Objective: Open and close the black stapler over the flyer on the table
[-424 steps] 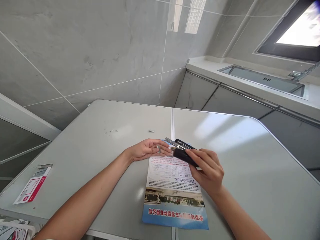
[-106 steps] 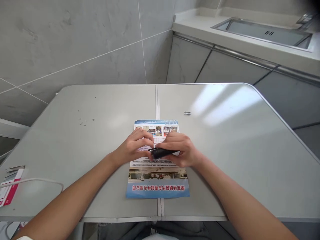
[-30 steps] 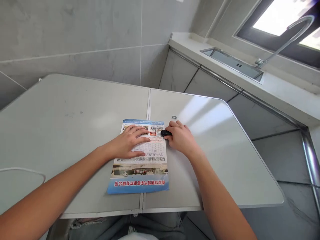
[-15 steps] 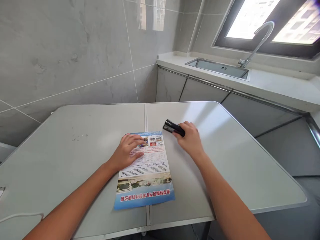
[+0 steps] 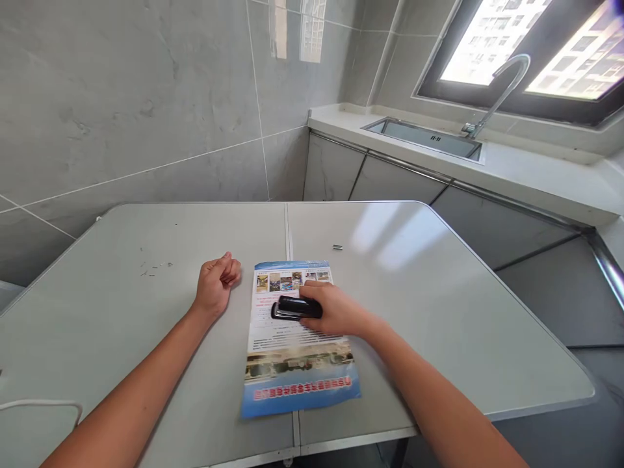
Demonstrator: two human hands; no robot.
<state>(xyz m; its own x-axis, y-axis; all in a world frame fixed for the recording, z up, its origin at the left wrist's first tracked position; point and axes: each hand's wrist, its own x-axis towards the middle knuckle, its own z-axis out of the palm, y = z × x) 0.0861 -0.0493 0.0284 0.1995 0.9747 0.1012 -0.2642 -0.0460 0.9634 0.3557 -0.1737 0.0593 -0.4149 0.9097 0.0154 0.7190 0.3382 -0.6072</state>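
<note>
My right hand grips a black stapler, held over the middle of a printed flyer. Whether the stapler touches the paper I cannot tell. The flyer lies on the table with its blue band and large red print toward me, and its far part shows small photos. Left of the flyer, apart from it, my left hand rests on the table as a fist, with nothing seen in it. Beyond the flyer's far right corner lies a short strip of staples.
The white folding table has a centre seam. Tiny dark bits lie at its left, and a white cable at the near left. A counter with a sink and faucet stands behind on the right, below a window.
My left hand has come off the flyer to the left and closed. My right hand brought the stapler left and nearer, over the flyer. The flyer sits slightly further right; the staple strip now shows.
</note>
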